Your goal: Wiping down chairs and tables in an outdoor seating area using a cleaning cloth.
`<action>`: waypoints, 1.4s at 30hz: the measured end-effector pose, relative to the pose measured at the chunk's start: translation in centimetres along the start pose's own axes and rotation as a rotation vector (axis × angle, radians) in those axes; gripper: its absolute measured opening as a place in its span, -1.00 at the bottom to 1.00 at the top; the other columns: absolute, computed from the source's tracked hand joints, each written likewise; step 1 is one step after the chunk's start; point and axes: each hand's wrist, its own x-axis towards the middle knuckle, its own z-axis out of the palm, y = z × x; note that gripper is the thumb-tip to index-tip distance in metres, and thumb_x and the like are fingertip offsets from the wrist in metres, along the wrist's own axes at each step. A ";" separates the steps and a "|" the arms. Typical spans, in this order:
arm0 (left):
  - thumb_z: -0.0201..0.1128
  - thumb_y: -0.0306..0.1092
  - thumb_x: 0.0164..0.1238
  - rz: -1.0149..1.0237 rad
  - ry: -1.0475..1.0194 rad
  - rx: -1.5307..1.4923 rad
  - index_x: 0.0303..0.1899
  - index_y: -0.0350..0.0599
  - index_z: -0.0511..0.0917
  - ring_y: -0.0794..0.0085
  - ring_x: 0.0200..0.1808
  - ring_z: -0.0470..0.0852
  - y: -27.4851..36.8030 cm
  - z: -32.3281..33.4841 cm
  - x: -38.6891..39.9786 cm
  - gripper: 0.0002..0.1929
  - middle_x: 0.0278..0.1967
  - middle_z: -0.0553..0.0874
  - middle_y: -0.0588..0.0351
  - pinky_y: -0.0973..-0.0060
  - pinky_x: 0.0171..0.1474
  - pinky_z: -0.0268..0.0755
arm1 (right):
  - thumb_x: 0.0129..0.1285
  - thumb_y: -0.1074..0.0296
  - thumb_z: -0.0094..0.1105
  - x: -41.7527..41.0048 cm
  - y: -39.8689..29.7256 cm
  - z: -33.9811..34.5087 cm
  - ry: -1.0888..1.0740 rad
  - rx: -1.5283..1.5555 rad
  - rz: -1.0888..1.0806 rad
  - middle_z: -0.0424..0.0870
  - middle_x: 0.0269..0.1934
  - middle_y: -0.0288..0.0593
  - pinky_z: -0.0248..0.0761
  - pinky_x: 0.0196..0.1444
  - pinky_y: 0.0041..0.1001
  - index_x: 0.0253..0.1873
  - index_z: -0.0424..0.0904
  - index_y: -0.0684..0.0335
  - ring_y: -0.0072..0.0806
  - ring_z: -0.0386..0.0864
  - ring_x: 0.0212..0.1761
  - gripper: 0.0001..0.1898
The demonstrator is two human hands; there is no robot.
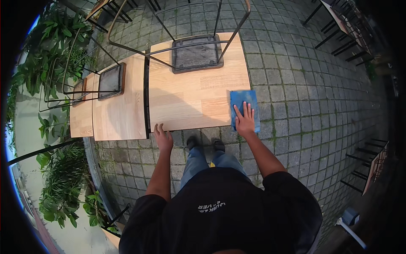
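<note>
A blue cloth (253,95) lies at the near right corner of a wood-topped table (177,92), part of it past the edge. On top of this cloth my right hand (245,122) rests flat, fingers spread and not curled round it. My left hand (163,138) is at the table's front edge, close to the dark gap beside the neighbouring table (123,123). Its fingers are slightly bent and apart, with nothing held; whether they touch the wood I cannot tell. An upturned chair (196,55) stands seat-down toward the table's far side.
More upturned chairs with metal legs, one seat (111,82) in plain sight, rest on the tables to the left. Leafy plants (63,181) line a curb on that side. Stone paving (285,104) surrounds me. Other tables (341,20) stand at the far right.
</note>
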 end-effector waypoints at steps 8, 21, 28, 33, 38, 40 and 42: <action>0.18 -0.13 0.54 -0.017 -0.141 0.362 0.56 -0.02 0.30 -0.17 0.66 0.12 -1.3 0.9 2.5 -0.37 0.62 0.20 -0.26 -0.16 0.61 0.04 | 0.60 0.09 -0.15 11.7 -3.0 1.4 0.073 -0.238 0.170 -0.16 0.75 0.09 -0.39 0.67 0.35 0.72 0.08 -0.29 0.19 -0.28 0.78 -0.37; 0.11 -0.16 0.64 0.170 -0.261 0.149 0.69 -0.06 0.04 -0.29 0.70 -0.09 -7.1 1.2 7.3 -0.27 0.69 -0.07 -0.35 -0.14 0.66 -0.07 | 0.47 -0.03 0.10 1.2 -7.1 0.2 -0.101 -0.036 -0.031 -0.15 0.74 0.15 -0.33 0.72 0.17 0.73 0.05 -0.21 0.08 -0.24 0.79 -0.21; 0.14 -0.18 0.61 0.216 -0.324 -0.016 0.68 -0.22 -0.02 -0.32 0.70 -0.09 -7.0 -0.1 8.1 -0.22 0.68 -0.04 -0.36 -0.10 0.68 -0.10 | 0.38 -0.02 0.11 13.2 -6.1 0.6 -0.022 -0.218 0.227 -0.23 0.75 0.21 -0.35 0.71 0.20 0.76 -0.10 -0.21 0.13 -0.32 0.79 -0.09; 0.16 -0.23 0.59 0.194 -0.355 -0.069 0.67 -0.20 -0.01 -0.26 0.69 -0.01 -7.5 -0.5 9.2 -0.22 0.68 -0.02 -0.35 0.02 0.66 0.04 | 0.41 -0.06 0.03 15.0 -15.0 4.1 -0.103 -0.164 0.201 -0.30 0.74 0.25 -0.44 0.70 0.23 0.76 -0.10 -0.18 0.17 -0.40 0.79 -0.12; 0.21 -0.33 0.58 0.052 -0.342 -0.084 0.66 -0.16 0.07 -0.14 0.65 0.18 -10.3 0.3 10.0 -0.26 0.69 0.00 -0.23 0.17 0.52 0.36 | 0.50 -0.05 0.06 7.3 -20.0 3.2 -0.251 -0.041 -0.042 -0.33 0.75 0.24 -0.39 0.72 0.18 0.76 -0.07 -0.18 0.16 -0.37 0.79 -0.18; 0.23 -0.31 0.57 0.064 -0.339 -0.083 0.66 -0.15 0.10 -0.13 0.64 0.20 -10.7 1.0 9.9 -0.26 0.70 0.00 -0.22 0.17 0.51 0.38 | 0.52 -0.03 0.05 4.3 -18.1 3.0 -0.282 -0.039 -0.049 -0.33 0.75 0.22 -0.37 0.72 0.14 0.75 -0.06 -0.20 0.14 -0.35 0.79 -0.20; 0.25 -0.29 0.57 0.067 -0.337 -0.074 0.65 -0.14 0.12 -0.13 0.63 0.22 -10.6 1.1 9.6 -0.26 0.70 0.00 -0.20 0.17 0.49 0.40 | 0.55 0.00 0.04 3.1 -15.1 2.3 -0.320 -0.031 -0.061 -0.34 0.76 0.20 -0.34 0.73 0.11 0.75 -0.06 -0.23 0.12 -0.34 0.80 -0.23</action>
